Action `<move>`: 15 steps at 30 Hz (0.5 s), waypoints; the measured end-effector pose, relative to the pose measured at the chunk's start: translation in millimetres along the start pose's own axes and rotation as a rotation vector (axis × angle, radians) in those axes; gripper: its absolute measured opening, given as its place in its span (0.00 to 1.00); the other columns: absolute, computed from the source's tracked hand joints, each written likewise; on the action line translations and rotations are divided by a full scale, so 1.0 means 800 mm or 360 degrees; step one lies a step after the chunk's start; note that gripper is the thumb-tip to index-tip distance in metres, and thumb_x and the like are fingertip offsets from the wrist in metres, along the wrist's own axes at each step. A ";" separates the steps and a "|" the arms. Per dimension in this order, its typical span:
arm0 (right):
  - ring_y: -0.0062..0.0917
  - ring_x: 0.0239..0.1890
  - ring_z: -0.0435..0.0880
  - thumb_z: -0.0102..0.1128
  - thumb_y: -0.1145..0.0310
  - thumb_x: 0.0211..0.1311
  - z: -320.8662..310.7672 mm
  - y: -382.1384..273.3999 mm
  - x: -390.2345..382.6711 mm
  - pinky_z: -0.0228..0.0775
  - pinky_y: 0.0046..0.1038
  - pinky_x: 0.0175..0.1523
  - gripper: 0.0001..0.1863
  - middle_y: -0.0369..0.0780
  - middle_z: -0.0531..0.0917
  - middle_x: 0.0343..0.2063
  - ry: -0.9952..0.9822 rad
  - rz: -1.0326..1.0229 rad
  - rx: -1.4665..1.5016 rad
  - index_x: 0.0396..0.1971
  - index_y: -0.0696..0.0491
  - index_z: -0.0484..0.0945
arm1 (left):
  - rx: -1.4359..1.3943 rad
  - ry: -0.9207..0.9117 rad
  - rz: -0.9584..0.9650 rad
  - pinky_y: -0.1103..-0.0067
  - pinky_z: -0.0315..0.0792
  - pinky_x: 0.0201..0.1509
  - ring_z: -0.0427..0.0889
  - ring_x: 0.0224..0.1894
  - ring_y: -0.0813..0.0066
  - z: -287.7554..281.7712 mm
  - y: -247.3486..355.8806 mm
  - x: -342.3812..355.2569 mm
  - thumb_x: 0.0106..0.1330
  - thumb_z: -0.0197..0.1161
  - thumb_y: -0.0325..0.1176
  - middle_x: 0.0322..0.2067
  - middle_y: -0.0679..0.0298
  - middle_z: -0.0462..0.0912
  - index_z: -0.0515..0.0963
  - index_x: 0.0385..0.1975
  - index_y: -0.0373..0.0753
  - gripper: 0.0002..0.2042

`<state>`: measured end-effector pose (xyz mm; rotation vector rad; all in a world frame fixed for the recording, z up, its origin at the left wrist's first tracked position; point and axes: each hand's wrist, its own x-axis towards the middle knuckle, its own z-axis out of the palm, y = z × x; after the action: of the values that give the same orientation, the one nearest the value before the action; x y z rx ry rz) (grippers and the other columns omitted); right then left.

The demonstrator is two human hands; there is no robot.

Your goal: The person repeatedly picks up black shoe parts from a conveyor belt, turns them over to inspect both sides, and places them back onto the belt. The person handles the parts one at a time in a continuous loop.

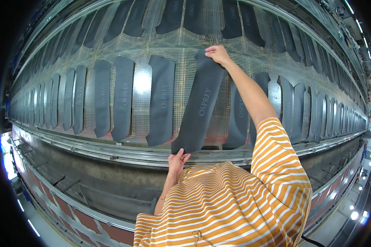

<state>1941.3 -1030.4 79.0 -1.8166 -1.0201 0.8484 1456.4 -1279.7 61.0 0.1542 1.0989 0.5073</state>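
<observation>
A dark grey fabric panel (201,99) with printed lettering is stretched aslant between my two hands. Its far end is pinched by my right hand (217,54), the arm reaching out over the table. At the near end, by the table's metal rail, the fingers and thumb of my left hand (178,161) grip the lower corner. Another grey panel (160,101) lies flat just to the left. To the right, a further panel (237,119) lies partly behind my right forearm.
The long printing table (142,82) has a shiny surface marked with yellowish lines. Several like panels run in a near row and a far row (169,16). A metal rail (123,153) edges the near side, with a lower frame beneath it. Ceiling lights show at the right.
</observation>
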 end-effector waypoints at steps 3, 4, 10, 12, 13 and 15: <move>0.24 0.36 0.86 0.72 0.66 0.50 0.043 0.003 0.048 0.77 0.25 0.42 0.17 0.41 0.88 0.34 -0.0060 -0.0032 -0.0134 0.40 0.58 0.84 | 0.0107 0.0128 -0.0030 0.69 0.83 0.46 0.86 0.41 0.62 0.019 -0.009 0.012 0.67 0.63 0.26 0.39 0.56 0.83 0.77 0.41 0.31 0.07; 0.24 0.36 0.87 0.72 0.65 0.50 0.054 0.001 0.057 0.77 0.25 0.43 0.18 0.41 0.88 0.34 -0.0082 -0.0051 -0.0154 0.41 0.58 0.84 | 0.0106 0.0143 -0.0037 0.69 0.83 0.46 0.85 0.42 0.61 0.022 -0.009 0.017 0.66 0.63 0.26 0.40 0.56 0.83 0.76 0.41 0.31 0.08; 0.25 0.40 0.87 0.71 0.62 0.53 0.049 -0.015 0.017 0.77 0.26 0.46 0.21 0.42 0.87 0.39 0.0218 -0.0299 -0.0092 0.45 0.58 0.81 | 0.0094 0.0144 -0.0084 0.70 0.83 0.47 0.84 0.45 0.59 0.025 -0.013 0.061 0.66 0.63 0.27 0.42 0.57 0.81 0.75 0.42 0.32 0.09; 0.26 0.41 0.87 0.70 0.62 0.55 0.018 -0.003 -0.036 0.76 0.26 0.47 0.21 0.43 0.86 0.40 0.0282 -0.0356 -0.0144 0.45 0.58 0.81 | 0.0150 0.0135 -0.0083 0.71 0.83 0.45 0.85 0.42 0.62 0.021 -0.011 0.065 0.66 0.63 0.26 0.40 0.58 0.82 0.76 0.41 0.33 0.08; 0.27 0.41 0.87 0.69 0.62 0.56 -0.003 0.002 -0.076 0.76 0.25 0.49 0.20 0.43 0.86 0.40 0.0265 -0.0374 -0.0178 0.46 0.57 0.81 | 0.0177 0.0104 -0.0080 0.71 0.83 0.44 0.85 0.42 0.63 0.017 -0.010 0.065 0.66 0.63 0.26 0.40 0.58 0.82 0.76 0.41 0.33 0.08; 0.29 0.40 0.87 0.68 0.61 0.56 -0.041 0.031 -0.176 0.76 0.27 0.48 0.19 0.43 0.86 0.39 0.0348 -0.0153 -0.0249 0.45 0.56 0.81 | 0.0264 0.0048 -0.0117 0.74 0.83 0.42 0.85 0.40 0.66 0.011 -0.010 0.056 0.66 0.63 0.27 0.38 0.57 0.83 0.76 0.39 0.33 0.06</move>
<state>1915.2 -1174.4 89.8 -1.9258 -1.0456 0.5112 1482.2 -1265.0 25.9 0.2510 1.1717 0.3537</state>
